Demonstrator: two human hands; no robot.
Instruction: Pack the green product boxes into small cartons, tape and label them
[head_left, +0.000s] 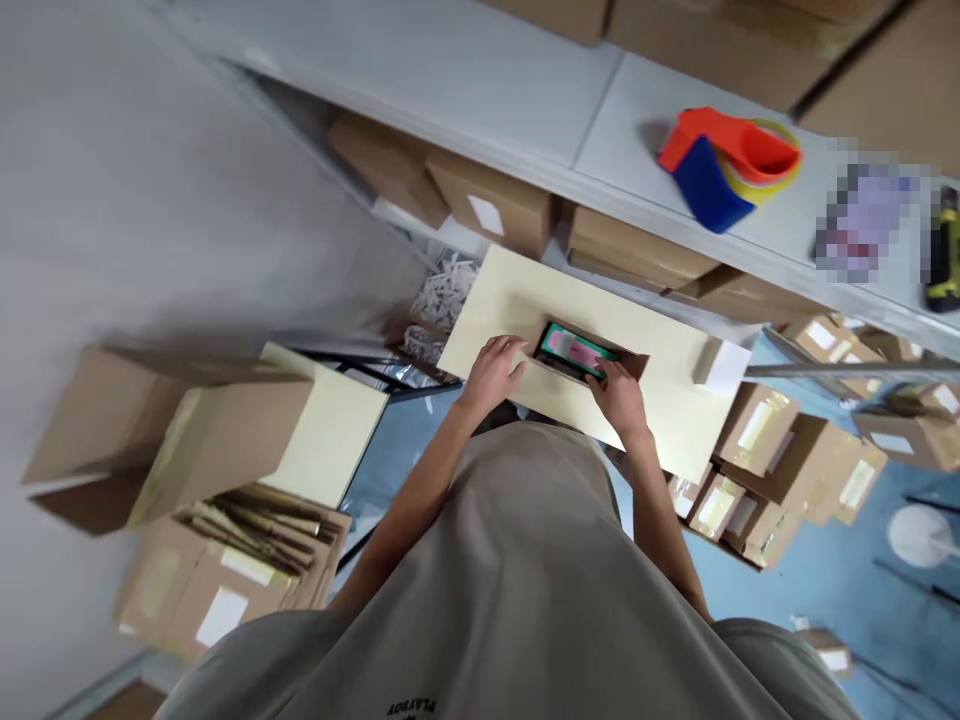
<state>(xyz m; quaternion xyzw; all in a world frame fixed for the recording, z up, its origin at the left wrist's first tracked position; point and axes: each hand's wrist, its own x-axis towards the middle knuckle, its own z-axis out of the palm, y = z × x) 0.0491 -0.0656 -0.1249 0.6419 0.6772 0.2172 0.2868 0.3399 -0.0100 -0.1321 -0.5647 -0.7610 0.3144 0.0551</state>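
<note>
You wear a loose, grey-olive top [525,580] whose cloth falls in broad, soft folds. Low in the view, small dark capitals [411,708] on it read PLAYBOY, upside down to the camera. Your wide left sleeve [255,650] and right sleeve [780,660] match its colour and end short, leaving your forearms [409,515] bare. Your left grip [493,377] and right grip [619,398] are bare hands.
</note>
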